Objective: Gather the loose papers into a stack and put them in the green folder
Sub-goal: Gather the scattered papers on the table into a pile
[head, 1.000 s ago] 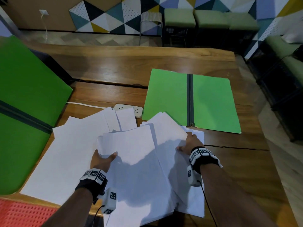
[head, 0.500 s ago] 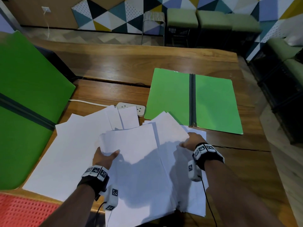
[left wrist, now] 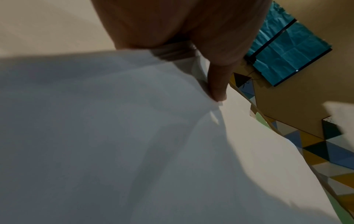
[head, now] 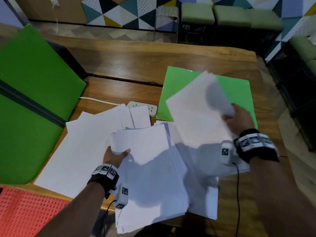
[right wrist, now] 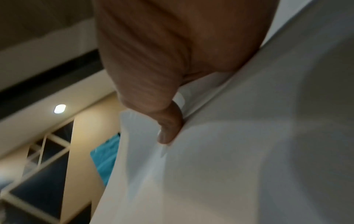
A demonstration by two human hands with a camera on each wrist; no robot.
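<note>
White papers lie spread over the near half of the wooden table. My left hand grips a thick bunch of sheets by its left edge, thumb on top; the left wrist view shows the thumb pressed onto the paper. My right hand holds a second bunch of sheets lifted and tilted, blurred, over the open green folder. In the right wrist view the thumb pinches that paper.
A white power strip with its cable lies behind the papers, left of the folder. A second large green folder overhangs the table's left side. A red perforated chair seat is at the near left. Stools stand by the far wall.
My right hand has lifted a bunch of sheets off the pile and swung it up and to the right over the green folder. The left hand keeps its grip in place.
</note>
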